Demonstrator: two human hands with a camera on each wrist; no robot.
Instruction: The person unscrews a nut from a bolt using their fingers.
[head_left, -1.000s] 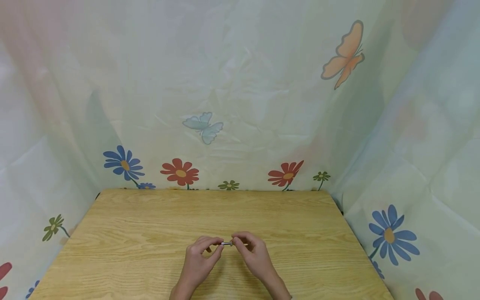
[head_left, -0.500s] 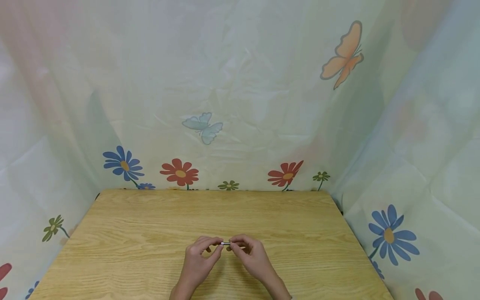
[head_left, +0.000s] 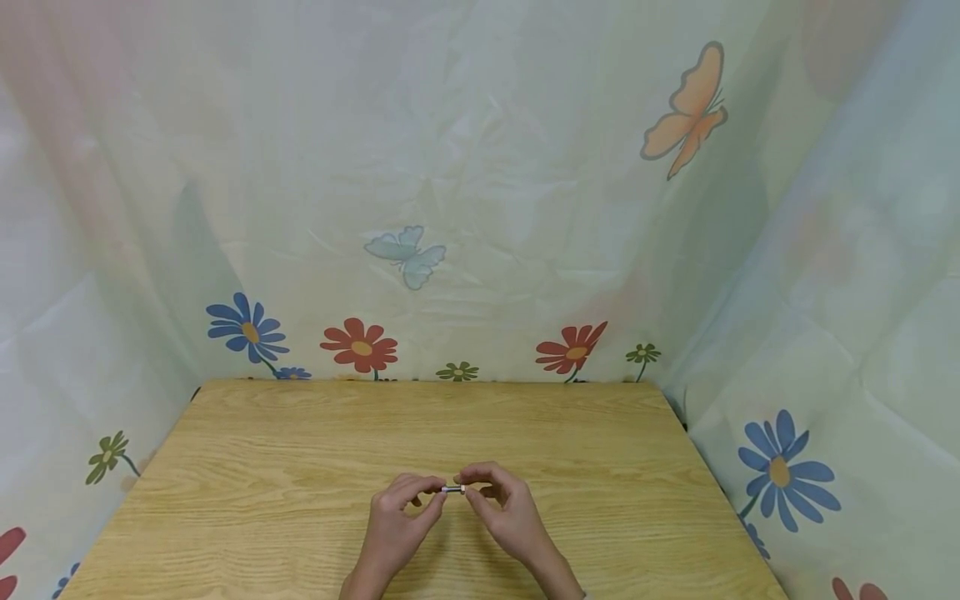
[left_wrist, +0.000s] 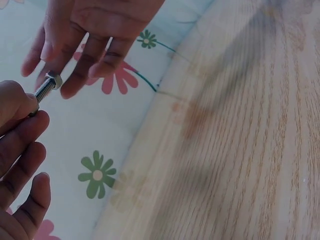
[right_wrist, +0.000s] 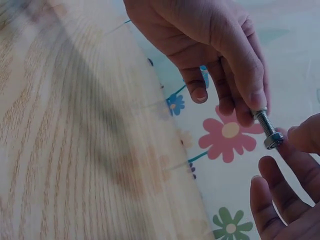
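A small silver bolt (head_left: pixel 453 489) is held level above the table, between both hands. My left hand (head_left: pixel 399 512) pinches one end between thumb and index finger, hiding most of that end. Threads show along the shank (left_wrist: pixel 44 90) in the left wrist view. At the free end sits what looks like a hex nut (right_wrist: pixel 273 140). My right hand (head_left: pixel 510 510) is around this nut, thumb and index finger spread apart. In the right wrist view its index fingertip lies against or just behind the nut, while the thumb stands clear of it.
Beneath the hands is a wood-grain table (head_left: pixel 300 442). A pale cloth backdrop (head_left: pixel 510 208) with printed flowers and butterflies rises behind its far edge and along both sides.
The right fingers moved left over the nut end and covered it half a second ago, then spread away again. The nut shows again now. The left hand keeps its pinch in place.
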